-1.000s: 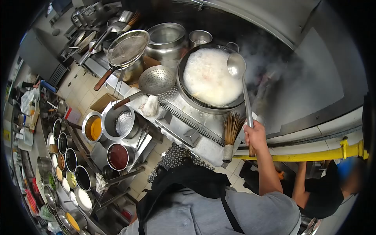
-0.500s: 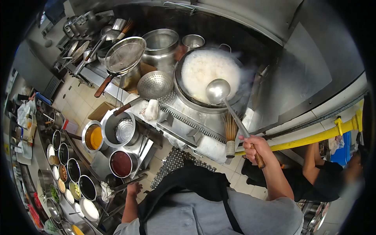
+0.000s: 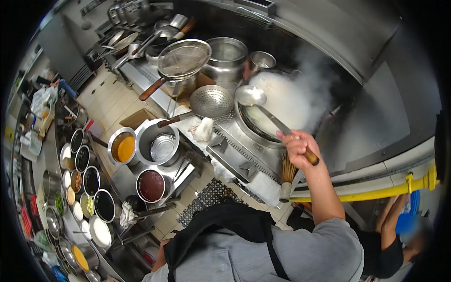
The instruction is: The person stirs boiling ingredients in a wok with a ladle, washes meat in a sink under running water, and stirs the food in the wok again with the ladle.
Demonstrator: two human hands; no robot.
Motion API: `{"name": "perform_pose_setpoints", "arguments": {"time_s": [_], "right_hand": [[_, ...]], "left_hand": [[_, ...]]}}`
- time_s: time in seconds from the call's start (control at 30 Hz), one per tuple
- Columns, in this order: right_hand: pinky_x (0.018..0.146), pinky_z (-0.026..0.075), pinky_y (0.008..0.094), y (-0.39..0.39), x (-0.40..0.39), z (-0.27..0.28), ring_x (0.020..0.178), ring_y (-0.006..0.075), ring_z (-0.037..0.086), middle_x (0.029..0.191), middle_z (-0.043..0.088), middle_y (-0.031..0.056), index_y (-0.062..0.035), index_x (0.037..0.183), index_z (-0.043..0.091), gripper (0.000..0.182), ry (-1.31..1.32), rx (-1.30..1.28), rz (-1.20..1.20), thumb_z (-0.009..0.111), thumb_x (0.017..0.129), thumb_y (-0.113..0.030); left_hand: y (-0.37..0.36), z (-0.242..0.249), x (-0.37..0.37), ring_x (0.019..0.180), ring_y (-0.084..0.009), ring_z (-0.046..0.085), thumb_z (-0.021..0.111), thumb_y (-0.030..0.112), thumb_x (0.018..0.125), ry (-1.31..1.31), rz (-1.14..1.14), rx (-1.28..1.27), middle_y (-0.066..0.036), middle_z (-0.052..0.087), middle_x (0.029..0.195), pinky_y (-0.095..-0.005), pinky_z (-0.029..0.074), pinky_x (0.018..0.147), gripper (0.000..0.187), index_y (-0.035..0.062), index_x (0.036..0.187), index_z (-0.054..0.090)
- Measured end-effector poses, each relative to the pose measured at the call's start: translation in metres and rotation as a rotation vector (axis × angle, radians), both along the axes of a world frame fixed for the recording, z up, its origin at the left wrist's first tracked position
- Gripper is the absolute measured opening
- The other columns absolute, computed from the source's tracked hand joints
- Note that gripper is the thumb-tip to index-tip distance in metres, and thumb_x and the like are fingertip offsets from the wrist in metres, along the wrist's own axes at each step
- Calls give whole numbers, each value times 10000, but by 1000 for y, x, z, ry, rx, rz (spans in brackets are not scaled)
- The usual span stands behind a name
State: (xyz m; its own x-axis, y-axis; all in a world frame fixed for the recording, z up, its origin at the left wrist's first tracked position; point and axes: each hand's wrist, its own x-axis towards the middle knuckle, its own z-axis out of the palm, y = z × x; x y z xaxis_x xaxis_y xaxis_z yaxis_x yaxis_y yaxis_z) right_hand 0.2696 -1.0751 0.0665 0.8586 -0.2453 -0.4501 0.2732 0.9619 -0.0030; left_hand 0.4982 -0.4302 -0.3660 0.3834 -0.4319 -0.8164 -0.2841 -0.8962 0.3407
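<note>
My right hand (image 3: 300, 146) is closed round the wooden-ended handle of a steel ladle (image 3: 251, 95). The ladle's bowl hangs over the left rim of a wok (image 3: 244, 120) of white, foamy, steaming liquid (image 3: 279, 96). Below that hand, a bamboo wok brush (image 3: 287, 181) leans at the stove's front edge. Of my left arm only a bit of forearm (image 3: 159, 256) shows beside the apron; the hand itself is hidden. Left of the wok, a perforated skimmer (image 3: 211, 101) and a round mesh strainer (image 3: 184, 57) rest over pots.
A steel pot (image 3: 225, 51) and a smaller one (image 3: 262, 60) stand behind the wok. Pots of orange liquid (image 3: 126, 148) and dark red sauce (image 3: 151, 185) sit left. A yellow pipe (image 3: 366, 193) runs at right, near another person in black (image 3: 376, 249).
The ladle and my right hand have moved left relative to the wok, taking the bowl from over the foam to the rim. My left hand has gone out of sight. The camera view has shifted.
</note>
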Motion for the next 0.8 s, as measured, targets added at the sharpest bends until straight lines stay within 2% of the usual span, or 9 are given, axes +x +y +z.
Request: {"name": "perform_pose_setpoints", "arguments": {"time_s": [0.07,0.2,0.3,0.4,0.5,0.53,0.57,0.63,0.8], "right_hand": [[359,363,216,-18,33,-3,416,52,414,661,438,5,110,1188,353,370,-22,-16,5,424,901,-113],[362,363,231,-64,104,-18,411,72,415,571,452,-5,40,901,516,112,455,-720,171,511,842,-55],[375,392,290,-89,130,-38,410,130,463,561,501,40,7,755,543,89,872,-1323,253,553,795,-72],[353,368,297,-93,116,-39,423,135,472,568,490,40,-17,722,492,131,1075,-1620,225,583,774,-97],[377,391,323,-90,77,-27,430,161,493,578,514,78,9,748,515,140,1194,-1705,180,600,744,-102],[512,476,394,-101,61,-34,555,277,603,678,603,178,30,801,557,138,1386,-1995,265,574,733,-89],[512,476,394,-108,44,-41,555,277,603,678,603,178,30,801,557,138,1403,-1990,254,574,733,-89],[796,477,447,-98,16,-45,908,405,605,942,619,278,42,967,576,279,1643,-2138,373,511,746,-114],[850,465,460,-74,-18,-49,976,392,593,1011,609,271,28,1069,536,309,1824,-2065,696,459,791,-82]], "left_hand": [[4,0,-13,629,-217,619,533,210,851,3,31,1,-112,639,774,-302,438,470,160,65,915,562],[1,-1,-27,635,-218,621,539,214,850,-2,78,-27,-113,641,783,-307,443,474,164,64,911,566],[-5,-4,-30,639,-218,623,544,216,848,-26,81,-52,-114,641,789,-311,446,478,167,62,908,569],[-8,-7,-33,643,-219,624,548,219,847,-52,58,-78,-114,642,796,-314,450,481,171,61,906,573],[-6,-13,-34,648,-219,626,553,222,846,-75,-7,-89,-114,643,802,-318,453,484,174,60,903,576],[-7,-17,-33,649,-220,626,554,223,846,-78,-27,-96,-115,644,804,-319,455,486,175,59,902,577],[-7,-20,-31,651,-220,626,555,224,845,-88,-49,-106,-115,644,806,-320,456,487,176,59,901,578],[-9,-24,-22,654,-220,627,558,226,844,-110,-98,-123,-115,644,811,-323,458,489,178,58,899,580],[-22,-37,16,661,-221,630,566,231,842,-236,-291,-268,-116,646,821,-329,464,495,184,56,895,585]]}}
